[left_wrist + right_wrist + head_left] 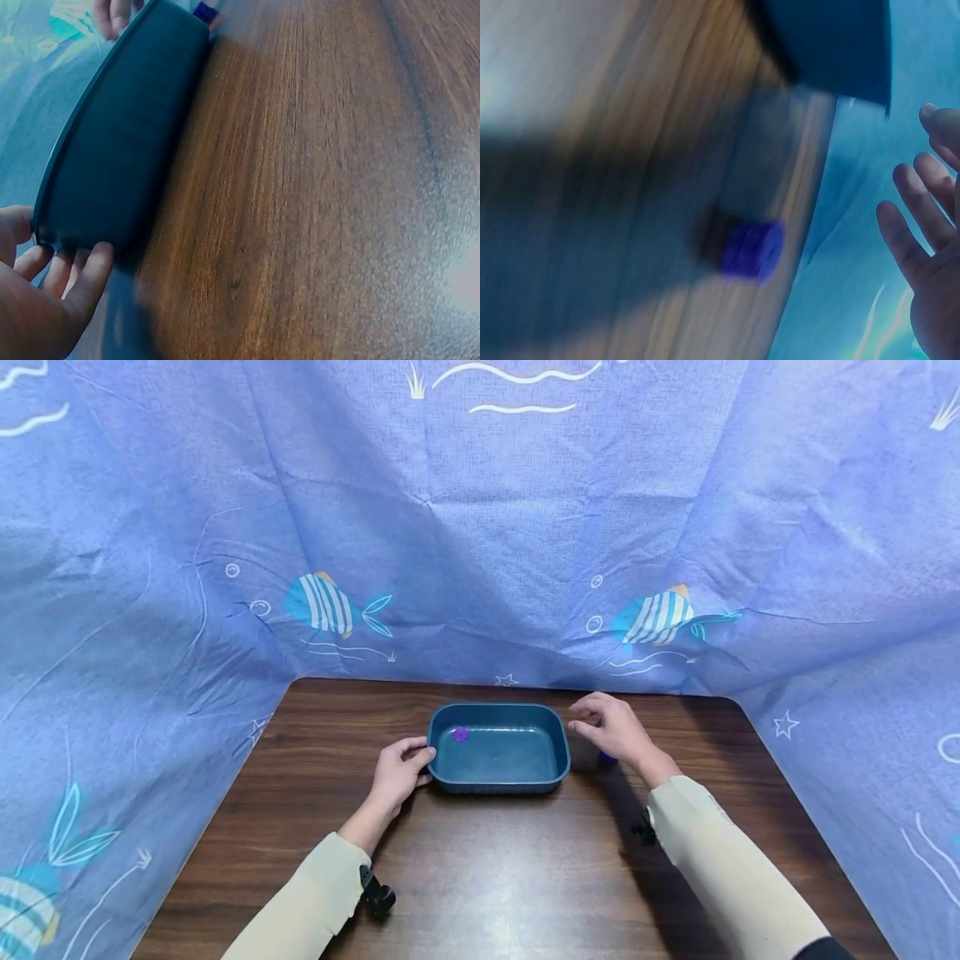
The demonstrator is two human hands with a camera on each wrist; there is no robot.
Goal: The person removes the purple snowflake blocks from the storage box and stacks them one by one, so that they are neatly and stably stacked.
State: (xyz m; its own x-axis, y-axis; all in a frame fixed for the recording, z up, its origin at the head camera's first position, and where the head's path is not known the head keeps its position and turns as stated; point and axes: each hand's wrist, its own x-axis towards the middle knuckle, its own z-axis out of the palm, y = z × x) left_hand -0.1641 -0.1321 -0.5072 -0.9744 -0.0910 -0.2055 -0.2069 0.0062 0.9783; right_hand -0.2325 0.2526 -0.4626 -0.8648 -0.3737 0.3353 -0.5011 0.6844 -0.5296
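A dark teal rectangular plastic basin [498, 786] stands on the wooden table with a small purple flower-shaped piece [460, 735] inside, toward its left end. My left hand [400, 774] grips the basin's left end, thumb at the rim and fingers against the outer wall, which the left wrist view shows too. Beyond the basin's right end, my right hand [617, 727] hovers with loosely bent fingers and holds nothing. Below it a short, thick purple piece [752, 250] sits on the table, mostly hidden behind the hand in the head view and blurred in the right wrist view.
The brown wooden table [480, 868] ends at the back against a blue curtain [510, 527] printed with fish. This curtain also hangs on both sides. A black wrist mount [377, 896] sticks out from the left sleeve.
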